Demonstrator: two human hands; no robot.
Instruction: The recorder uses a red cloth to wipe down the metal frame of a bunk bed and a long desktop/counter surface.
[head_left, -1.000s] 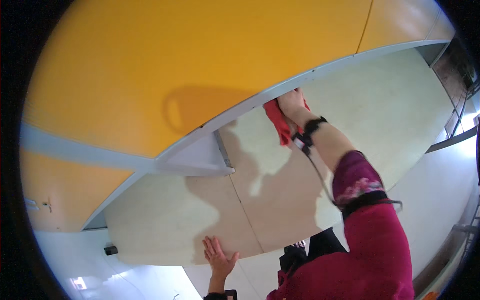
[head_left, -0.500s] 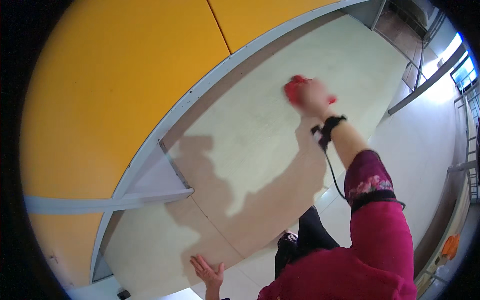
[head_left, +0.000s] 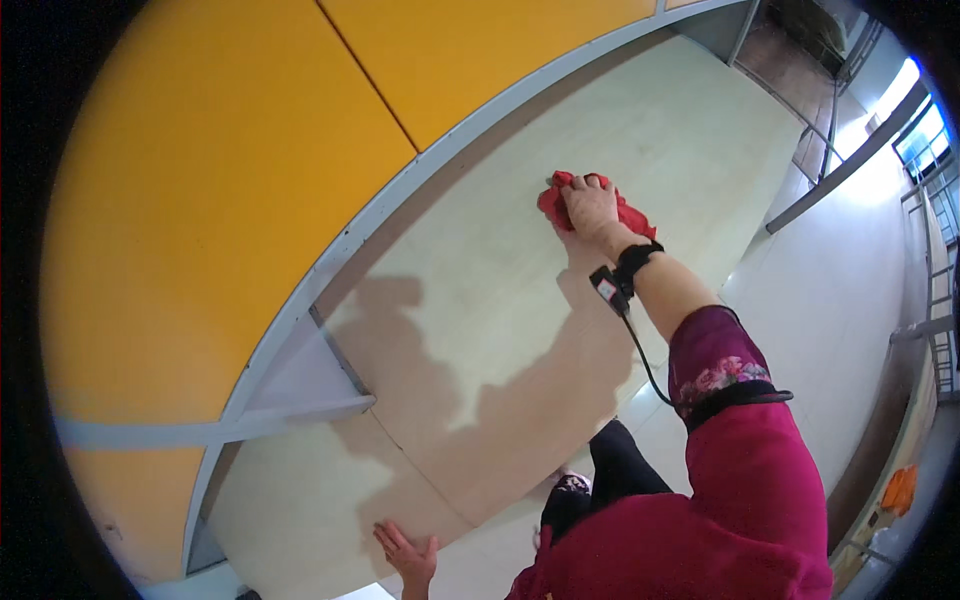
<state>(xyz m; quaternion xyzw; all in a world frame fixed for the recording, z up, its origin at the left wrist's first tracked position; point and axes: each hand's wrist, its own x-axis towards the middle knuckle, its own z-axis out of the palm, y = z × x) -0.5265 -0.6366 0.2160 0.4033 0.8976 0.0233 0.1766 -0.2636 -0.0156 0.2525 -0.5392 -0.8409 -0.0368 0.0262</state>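
Note:
A crumpled red cloth [head_left: 634, 217] lies on the pale desktop [head_left: 480, 270], toward its far right part. On top of it my right hand [head_left: 592, 205] presses down, gripping it with the fingers bent over the fabric; folds stick out on both sides of the hand. My left hand [head_left: 408, 556] rests flat near the desktop's front edge, at the lower left, its fingers spread and holding nothing.
Yellow cabinet doors [head_left: 220, 200] in a grey metal frame [head_left: 345, 240] rise along the back of the desktop. A short grey divider [head_left: 300, 375] juts over it at left. Metal bed frames [head_left: 935, 250] stand at far right, near an orange cloth [head_left: 899, 490].
My right hand has slid the red cloth a little to the left and slightly nearer. My left hand stays flat in about the same place.

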